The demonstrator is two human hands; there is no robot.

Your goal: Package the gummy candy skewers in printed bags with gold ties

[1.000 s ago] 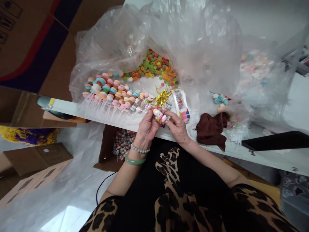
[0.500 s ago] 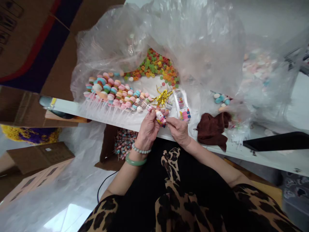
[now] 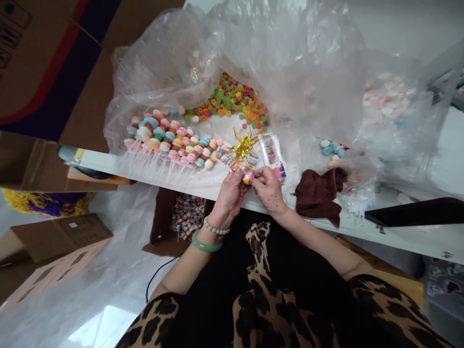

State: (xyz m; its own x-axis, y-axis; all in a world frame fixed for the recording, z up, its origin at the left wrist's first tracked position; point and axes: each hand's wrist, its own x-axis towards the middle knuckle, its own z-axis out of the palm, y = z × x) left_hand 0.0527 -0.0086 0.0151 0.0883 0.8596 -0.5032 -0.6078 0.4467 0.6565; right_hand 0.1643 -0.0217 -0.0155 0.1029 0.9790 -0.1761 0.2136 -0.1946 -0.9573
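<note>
Between my hands is a printed clear candy bag with pale candy inside; most of it is covered by fingers. My left hand is closed round its body, and my right hand pinches its near right end. Just beyond lie gold twist ties and a stack of flat printed bags. To the left, candy skewers in pink, blue and white rest with white sticks toward me. Ring gummies in green, orange and red are heaped behind.
Clear plastic sheeting covers the back of the table. A brown cloth and a black flat object lie to the right. Below the table edge stands an open carton holding wrapped candies. A large cardboard box rises at left.
My left hand has shifted right and slightly toward me, closer to my right hand. The candy bag has turned and shows less between the fingers. The things on the table stay put.
</note>
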